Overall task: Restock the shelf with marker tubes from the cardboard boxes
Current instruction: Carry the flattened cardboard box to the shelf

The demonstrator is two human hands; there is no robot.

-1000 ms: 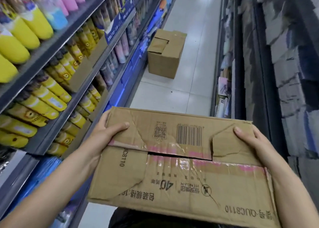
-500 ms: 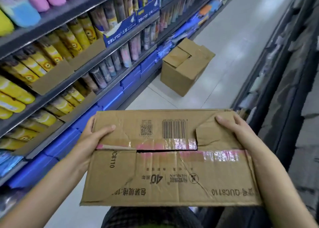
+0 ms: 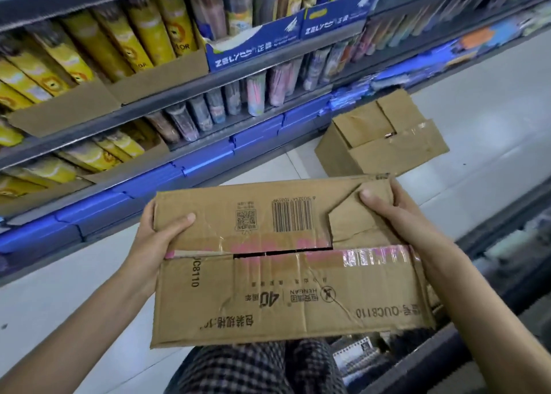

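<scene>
- View is swinging left toward the shelf compared with a second ago: racks that were edging the frame at 9 o'clock are now filling 9 through 1 o'clock. Judging: the person is turning to face the restock spot.
- Yellow tubes are standing in open trays at 10 o'clock; darker tubes are sitting at 12 o'clock.
- Left hand is gripping the box at its 9 o'clock end, thumb on top, other fingers hidden round the side.
- Box is still level at chest height over the checked trousers, flaps taped but split along the middle seam; contents unseen.
- Right hand is holding the 2 o'clock corner, thumb pressing the torn flap, other fingers hidden.
- Second box is sitting on the floor at 1 o'clock, close to the shelf foot, well apart from the carried one; it's narrowing the aisle there.
- Nothing restocked yet; both hands are occupied, so the box probably needs setting down first.
</scene>
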